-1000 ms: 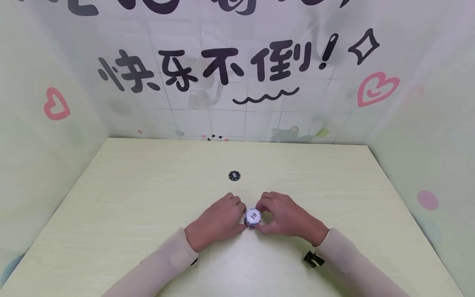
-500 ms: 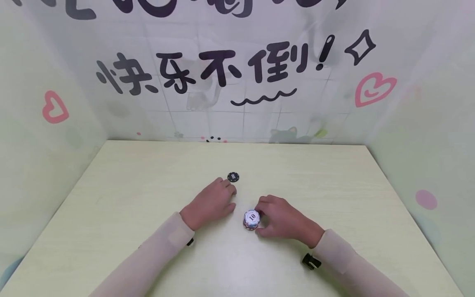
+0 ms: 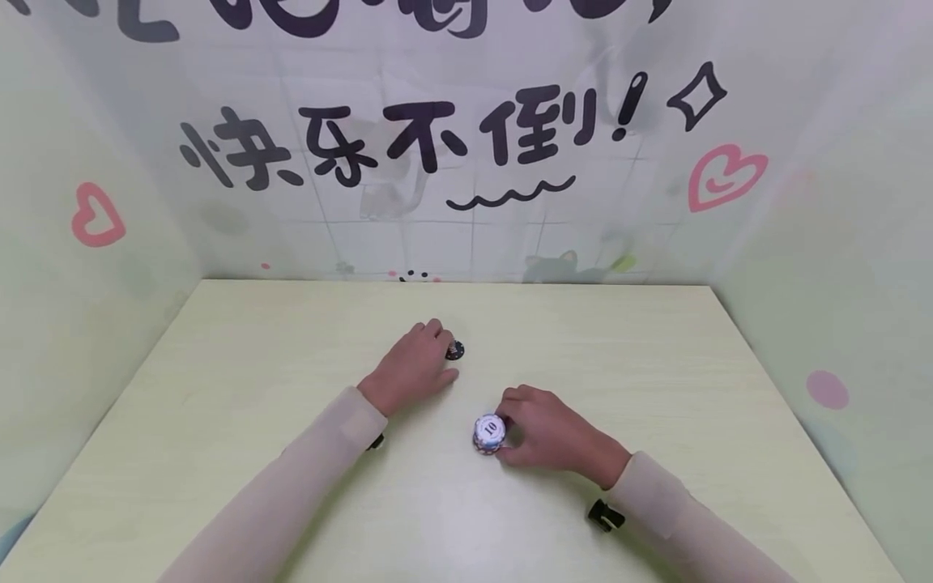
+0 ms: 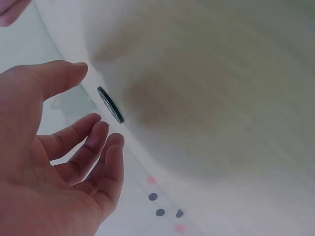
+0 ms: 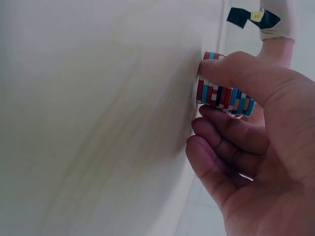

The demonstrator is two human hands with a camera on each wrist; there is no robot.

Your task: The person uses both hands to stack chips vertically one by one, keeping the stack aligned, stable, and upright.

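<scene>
A black poker chip (image 3: 457, 352) lies flat toward the back of the table, partly covered by my left hand (image 3: 411, 363). In the left wrist view, thumb and loosely bent fingers stand on either side of this chip (image 4: 110, 105), with gaps showing between them and it. Nearer me is a stack of poker chips (image 3: 488, 431), its white top chip marked 10. My right hand (image 3: 551, 429) holds that stack from the right, thumb in front and fingers behind. Red, blue and white edges of the stack (image 5: 215, 93) show in the right wrist view, with the upper chips slightly offset.
The pale wooden table (image 3: 277, 340) meets a printed curtain (image 3: 408, 235) at the back, and similar sheets hang along both sides. A black strap piece (image 3: 606, 516) hangs below the right sleeve.
My left hand has left the stack and moved back and left, to the black chip. The right hand has stayed at the stack, and the head view has shifted slightly.
</scene>
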